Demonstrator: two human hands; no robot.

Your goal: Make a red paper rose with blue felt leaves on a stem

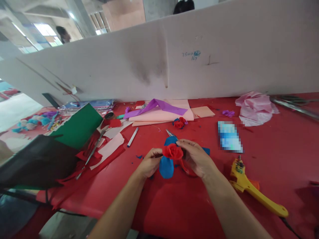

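Between my two hands is a craft flower [172,151], a red rosette with blue petals above and below it; whether it is cloth or paper I cannot tell. My left hand [150,163] pinches its left side. On the upper right, the fingers of my right hand [194,155] close on the blue part. Scissors lie on the table under the flower and right hand, a red handle [185,168] and the blade tips [170,132] showing. Beyond them sits a second red and blue flower [179,122]. Blue scraps [139,156] are scattered to the left.
A yellow glue gun [256,191] and a blurred phone-like object [229,136] lie on the right. Left of centre are a marker [133,137], long scissors [91,154] and red strips. A purple strip [157,109] rests on pink sheets [171,114] before the white partition [211,59].
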